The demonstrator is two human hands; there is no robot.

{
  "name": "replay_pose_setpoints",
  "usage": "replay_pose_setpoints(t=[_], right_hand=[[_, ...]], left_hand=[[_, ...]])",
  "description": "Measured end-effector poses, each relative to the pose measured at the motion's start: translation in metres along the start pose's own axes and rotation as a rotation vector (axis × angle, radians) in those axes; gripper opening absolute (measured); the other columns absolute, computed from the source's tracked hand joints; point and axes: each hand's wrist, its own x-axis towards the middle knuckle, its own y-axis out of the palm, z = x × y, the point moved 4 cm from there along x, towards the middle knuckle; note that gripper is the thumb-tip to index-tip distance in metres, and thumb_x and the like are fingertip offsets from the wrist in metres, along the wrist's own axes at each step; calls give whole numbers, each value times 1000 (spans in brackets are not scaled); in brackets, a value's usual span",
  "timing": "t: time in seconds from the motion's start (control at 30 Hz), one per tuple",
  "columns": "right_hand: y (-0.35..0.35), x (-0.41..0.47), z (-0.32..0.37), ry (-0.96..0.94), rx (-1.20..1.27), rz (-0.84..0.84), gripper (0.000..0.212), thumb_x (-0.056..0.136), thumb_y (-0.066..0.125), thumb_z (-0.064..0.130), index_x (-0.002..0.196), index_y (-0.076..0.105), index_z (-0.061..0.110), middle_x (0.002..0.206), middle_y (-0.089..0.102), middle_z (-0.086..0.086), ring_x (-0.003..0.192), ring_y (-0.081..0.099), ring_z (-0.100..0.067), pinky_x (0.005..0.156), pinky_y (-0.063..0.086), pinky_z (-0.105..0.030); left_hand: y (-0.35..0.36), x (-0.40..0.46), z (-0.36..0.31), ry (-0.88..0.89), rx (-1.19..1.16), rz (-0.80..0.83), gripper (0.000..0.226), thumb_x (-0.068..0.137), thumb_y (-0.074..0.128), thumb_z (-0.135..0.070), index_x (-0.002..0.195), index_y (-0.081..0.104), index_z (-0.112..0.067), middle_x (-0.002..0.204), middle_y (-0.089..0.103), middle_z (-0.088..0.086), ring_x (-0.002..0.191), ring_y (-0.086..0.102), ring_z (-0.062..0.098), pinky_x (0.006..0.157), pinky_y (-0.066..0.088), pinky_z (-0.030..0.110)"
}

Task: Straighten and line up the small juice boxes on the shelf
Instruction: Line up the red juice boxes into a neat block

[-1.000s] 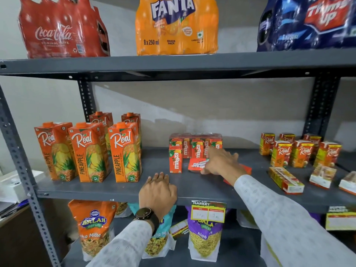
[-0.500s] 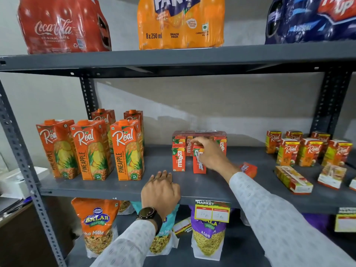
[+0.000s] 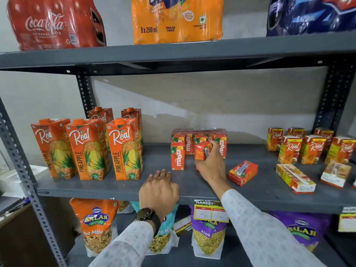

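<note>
My right hand (image 3: 212, 166) grips a small red Maaza juice box (image 3: 201, 151), held upright just right of another upright Maaza box (image 3: 177, 156) on the grey middle shelf (image 3: 115, 186). Behind them stands a wrapped pack of Maaza boxes (image 3: 199, 132). One more Maaza box (image 3: 243, 172) lies flat on its side to the right of my hand. My left hand (image 3: 159, 189) rests palm down on the shelf's front edge, holding nothing, a black watch on its wrist.
Tall Real pineapple cartons (image 3: 125, 149) stand at the left. Small Real juice boxes (image 3: 312, 149) stand at the right, with several lying flat (image 3: 294, 178) in front. Soda multipacks (image 3: 177, 18) fill the top shelf; snack bags (image 3: 96, 226) hang below.
My right hand picked the flat Maaza box off the shelf, stood it upright beside the front box, and has now shifted it slightly back and right. The left hand stayed put.
</note>
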Motion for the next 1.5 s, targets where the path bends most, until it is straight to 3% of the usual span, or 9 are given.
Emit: replay_pose_setpoints(t=[0.13,0.27,0.47,0.7,0.9,1.07,1.2,1.3,1.5], right_hand=[[-7,-1,4,8,-52,-84,93,71,91,43,144,37,20,141,54,-4,125,58,-24,96,52,-40],[-5,-2,4,2,-33,-35,72,79,85,29,135,38,25,119,67,1,103,69,-20,76,48,-27],[-12,-5,7,21,30,-64,57,85,83,26,129,47,21,111,56,10,95,56,-7,74,45,-21],[-8,1,-1,89,201,32,44,95,72,18,137,59,23,126,70,3,112,69,-15,96,59,-46],[-11,-3,3,109,221,17,60,96,70,16,151,47,24,132,65,5,118,64,-13,98,57,-40],[-39,-24,28,-273,18,-108,52,94,65,3,142,55,20,138,60,-1,128,58,-18,101,56,-42],[-88,-15,36,-357,-232,48,45,87,61,-7,123,70,19,129,68,0,120,62,-19,104,53,-43],[-122,3,27,-227,-567,327,61,84,62,-6,133,65,31,145,59,0,132,54,-25,107,47,-42],[-143,14,-10,-163,-889,715,64,90,74,14,145,54,40,148,50,-2,136,47,-23,111,41,-39]], left_hand=[[0,0,0,9,5,9,53,87,38,-32,127,68,-13,139,63,7,132,56,23,114,39,39],[1,1,1,10,10,21,55,88,36,-33,130,65,-14,142,60,5,135,53,21,116,36,38],[1,0,1,14,9,21,57,88,33,-34,131,65,-14,142,60,6,135,53,21,116,36,38],[1,0,1,2,9,20,68,85,22,-38,133,64,-15,144,59,5,137,51,21,117,34,37],[1,0,1,-2,1,43,59,88,32,-35,134,63,-14,145,58,6,137,51,23,117,34,37],[-4,0,-1,16,13,89,59,90,30,-34,135,60,-12,148,55,8,138,49,24,118,31,38],[-8,-2,-15,96,-44,90,53,92,28,-32,130,60,-15,144,58,6,131,54,23,115,36,39],[-7,-2,-46,205,-113,106,49,97,28,-35,131,58,-17,145,57,2,131,54,22,108,45,39],[15,-5,-66,252,-63,178,59,102,19,-39,152,39,-15,161,37,3,149,31,18,124,20,34]])
